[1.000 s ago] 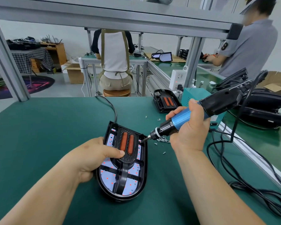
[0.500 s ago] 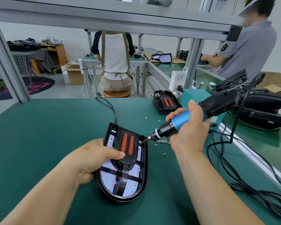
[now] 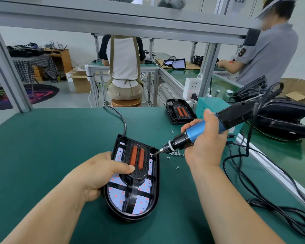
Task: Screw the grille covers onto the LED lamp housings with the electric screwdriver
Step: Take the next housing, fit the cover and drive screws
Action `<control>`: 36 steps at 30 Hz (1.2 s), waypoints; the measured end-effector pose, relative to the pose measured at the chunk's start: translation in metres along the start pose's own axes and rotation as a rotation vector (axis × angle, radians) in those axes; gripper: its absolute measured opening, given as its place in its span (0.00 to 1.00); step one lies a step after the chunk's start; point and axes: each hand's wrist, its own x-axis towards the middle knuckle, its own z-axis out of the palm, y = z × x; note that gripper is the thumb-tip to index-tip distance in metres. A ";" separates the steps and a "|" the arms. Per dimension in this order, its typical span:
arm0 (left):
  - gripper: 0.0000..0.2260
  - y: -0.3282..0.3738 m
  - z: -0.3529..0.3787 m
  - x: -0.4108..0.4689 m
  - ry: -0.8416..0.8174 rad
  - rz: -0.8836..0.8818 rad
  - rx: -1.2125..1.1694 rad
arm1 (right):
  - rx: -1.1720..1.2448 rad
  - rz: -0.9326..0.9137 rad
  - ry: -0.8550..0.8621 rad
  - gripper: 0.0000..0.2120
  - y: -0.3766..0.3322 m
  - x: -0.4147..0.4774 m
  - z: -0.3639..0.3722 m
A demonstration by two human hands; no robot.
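Observation:
A black LED lamp housing (image 3: pixel 153 196) lies on the green bench, its white LED board dotted with red lights. On it sits a black grille cover (image 3: pixel 136 158) with two orange bars. My left hand (image 3: pixel 102 173) grips the housing's left side, thumb pressing on the cover. My right hand (image 3: pixel 204 143) holds the blue and black electric screwdriver (image 3: pixel 197 132), tilted down to the left. Its bit tip touches the housing's upper right rim beside the cover. A small heap of screws (image 3: pixel 176 153) lies just under the screwdriver's nose.
A second housing with grille cover (image 3: pixel 179 111) lies at the bench's far edge, by a teal box (image 3: pixel 211 105). More black housings (image 3: pixel 285 118) are stacked at the right. The screwdriver's black cable (image 3: pixel 253 191) loops over the right of the bench. Two people work at benches behind.
The bit tip has moved slightly in onto the housing's upper right rim. My left hand keeps its hold on the housing.

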 end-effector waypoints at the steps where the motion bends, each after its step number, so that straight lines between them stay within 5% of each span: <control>1: 0.09 -0.001 -0.001 0.000 0.002 0.001 -0.002 | 0.016 0.019 0.024 0.12 0.000 0.001 -0.001; 11: 0.07 -0.006 -0.011 0.016 0.161 0.036 -0.155 | 0.206 0.298 0.277 0.12 -0.001 0.015 -0.021; 15: 0.19 -0.004 -0.013 0.022 0.197 0.014 -0.156 | 0.176 0.386 0.320 0.12 -0.001 0.017 -0.026; 19: 0.31 -0.002 -0.022 0.018 0.492 0.105 0.278 | 0.166 0.454 0.352 0.14 -0.003 0.022 -0.028; 22: 0.19 0.007 -0.008 0.001 0.812 0.548 0.678 | 0.191 0.473 0.375 0.15 -0.006 0.025 -0.031; 24: 0.04 0.013 0.018 -0.014 0.663 0.775 0.886 | 0.232 0.473 0.387 0.16 -0.009 0.027 -0.034; 28: 0.13 -0.004 0.072 -0.016 0.314 0.691 1.563 | 0.354 0.465 0.414 0.15 -0.017 0.033 -0.039; 36: 0.29 -0.011 0.134 0.016 0.199 0.599 1.707 | 0.380 0.450 0.402 0.16 -0.017 0.034 -0.042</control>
